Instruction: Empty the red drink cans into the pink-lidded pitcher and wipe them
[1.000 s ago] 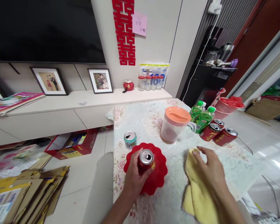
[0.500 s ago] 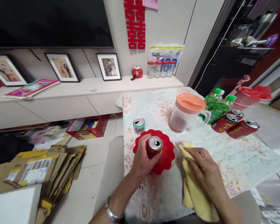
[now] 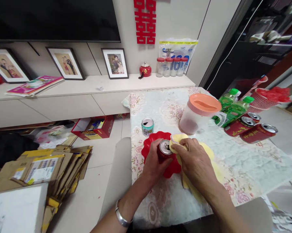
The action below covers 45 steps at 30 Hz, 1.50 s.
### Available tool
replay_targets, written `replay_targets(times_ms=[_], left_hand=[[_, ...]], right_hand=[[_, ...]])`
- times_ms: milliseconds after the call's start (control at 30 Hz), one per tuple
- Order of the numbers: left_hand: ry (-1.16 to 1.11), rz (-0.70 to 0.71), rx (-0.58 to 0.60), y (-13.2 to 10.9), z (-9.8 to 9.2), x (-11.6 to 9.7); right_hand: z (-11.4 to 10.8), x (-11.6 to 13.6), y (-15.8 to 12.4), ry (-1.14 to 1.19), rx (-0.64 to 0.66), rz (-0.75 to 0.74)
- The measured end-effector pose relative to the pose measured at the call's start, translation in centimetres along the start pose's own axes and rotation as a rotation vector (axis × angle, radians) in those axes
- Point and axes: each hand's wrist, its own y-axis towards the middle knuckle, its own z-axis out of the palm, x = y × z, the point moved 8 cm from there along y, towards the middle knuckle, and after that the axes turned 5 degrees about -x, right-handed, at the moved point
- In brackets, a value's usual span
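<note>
Over a red scalloped dish (image 3: 173, 169), my left hand (image 3: 153, 161) is wrapped round an opened red can (image 3: 164, 150) that stands upright. My right hand (image 3: 196, 158) pinches a yellow cloth (image 3: 210, 155), whose folded tip touches the right side of the can's top. The rest of the cloth hangs below and behind that hand onto the table. Just behind the dish is a small teal can (image 3: 147, 126), its top open. Part of the red can is covered by my left fingers.
A lidded pitcher (image 3: 193, 117) stands on the flowered tablecloth (image 3: 160, 106). Behind it to the right are green bottles (image 3: 237, 111), several red cans (image 3: 259, 133) and a pink basket (image 3: 260, 100). Flattened cardboard (image 3: 63, 171) lies on the floor at left.
My right hand has moved left and up with the yellow cloth, from beside the dish to the can's top. My left hand still holds the red can. The view has shifted slightly.
</note>
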Motion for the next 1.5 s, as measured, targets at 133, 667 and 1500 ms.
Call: replay_targets(times_ms=[133,667,1500], left_hand=[[0.010,0.022,0.000,0.0,0.0,-0.1],[0.000,-0.024,0.000,0.3,0.1,-0.7],[-0.027,-0.127,0.062,0.8,0.6,-0.6]], right_hand=[[0.2,0.7,-0.2,-0.016,0.057,0.004],[-0.5,0.3,0.5,-0.075,0.003,-0.046],[-1.3,-0.9,-2.3,0.108,-0.156,0.060]])
